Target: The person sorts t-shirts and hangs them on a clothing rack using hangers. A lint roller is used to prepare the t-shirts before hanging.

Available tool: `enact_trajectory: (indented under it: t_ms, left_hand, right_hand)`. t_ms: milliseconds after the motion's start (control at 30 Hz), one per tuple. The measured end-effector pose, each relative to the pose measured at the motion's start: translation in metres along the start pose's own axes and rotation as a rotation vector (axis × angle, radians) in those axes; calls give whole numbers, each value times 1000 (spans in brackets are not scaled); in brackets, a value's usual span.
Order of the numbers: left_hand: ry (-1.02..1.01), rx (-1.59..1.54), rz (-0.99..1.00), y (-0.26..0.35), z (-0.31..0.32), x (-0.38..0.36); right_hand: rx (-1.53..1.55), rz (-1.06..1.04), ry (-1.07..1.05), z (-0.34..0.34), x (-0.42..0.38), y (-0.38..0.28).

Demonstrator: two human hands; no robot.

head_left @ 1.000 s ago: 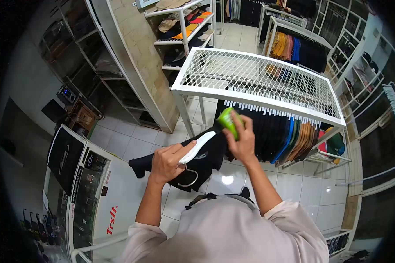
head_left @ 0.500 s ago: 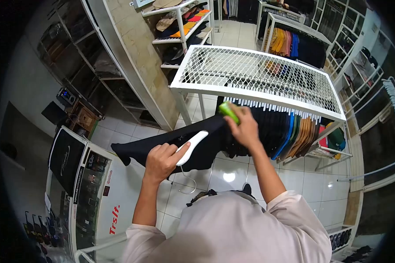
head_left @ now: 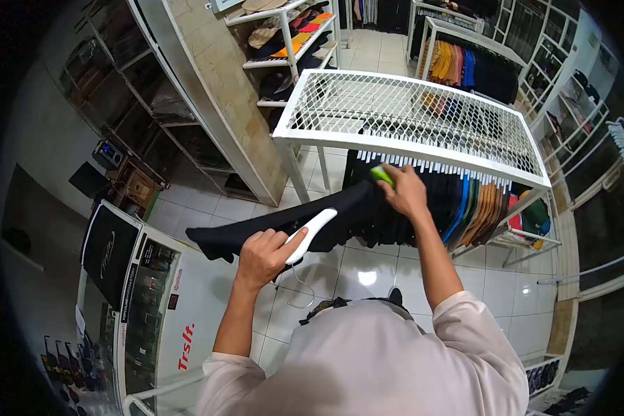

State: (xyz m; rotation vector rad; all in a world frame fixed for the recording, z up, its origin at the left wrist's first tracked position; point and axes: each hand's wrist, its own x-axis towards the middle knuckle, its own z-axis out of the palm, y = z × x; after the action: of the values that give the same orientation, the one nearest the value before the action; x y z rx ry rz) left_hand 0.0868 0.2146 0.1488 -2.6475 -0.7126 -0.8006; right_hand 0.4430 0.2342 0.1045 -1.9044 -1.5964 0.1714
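Note:
My left hand (head_left: 262, 258) is closed around a white hanger (head_left: 313, 233), index finger along it, its metal hook hanging below. A black garment (head_left: 256, 232) stretches from left of that hand toward the rack, lying behind the hanger. In my right hand (head_left: 405, 191) is a bright green object (head_left: 381, 175), held at the garment's upper right end, close to the hanging clothes; the fingers cover part of it.
A white mesh-topped rack (head_left: 409, 150) holds a row of dark, blue and brown clothes (head_left: 482, 208) on hangers. Shelves with caps (head_left: 284, 52) stand behind it. At the left is a white display case (head_left: 180, 333). Tiled floor (head_left: 360, 277) lies below.
My right hand has moved right with the green object. My left hand and the hanger have shifted slightly right. The garment now looks narrower and more tightly drawn.

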Motion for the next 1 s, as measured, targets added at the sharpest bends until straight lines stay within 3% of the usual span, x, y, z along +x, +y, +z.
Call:
enact_trajectory:
  t_ms: [33,100,167,233,300,367,433,500,567,667,700,733,767,800,900,1000]
  left_hand:
    - [6,-13,-29,-1,0,0]
    - [23,-13,-44,-4,2,3]
    - [12,-29,-57,-1,4,2]
    - [1,-52,-18,-1,6,8]
    - [-14,-34,11,-3,6,9]
    - [-4,-49,-16,-5,7,4]
    - [15,-72,-58,-3,0,3]
    - [17,-176,-219,-7,-4,3]
    - [34,-265,-311,-11,-4,5]
    - [98,-546,-541,2,-7,26]
    - [93,-546,-530,3,-10,29]
    - [43,-666,-701,5,-13,30]
    - [-7,-784,-878,7,-15,30]
    - [13,-849,-920,7,-17,31]
    - [-17,-849,-941,-4,-23,24]
    - [6,-847,-963,-6,-16,21]
  right_hand:
    - [-67,56,31,-2,2,7]
    - [172,45,114,-9,-7,-3]
    - [314,-173,131,-19,-25,-47]
    - [374,-276,-61,-22,-39,-76]
    - [330,-289,-79,-11,-36,-65]
    - [152,-70,50,3,-18,-19]
    - [-64,99,29,8,-9,21]
    - [163,117,109,1,-15,23]
    - [282,-128,293,-6,-28,-20]
    - [380,-386,234,10,-53,-70]
    - [376,-452,183,16,-58,-75]
    - [377,-448,191,28,-55,-62]
    - [335,-471,353,47,-50,-40]
    - [291,-499,513,60,-45,-21]
    - [284,16,497,63,-37,11]
    - [343,-97,574,45,-48,-2]
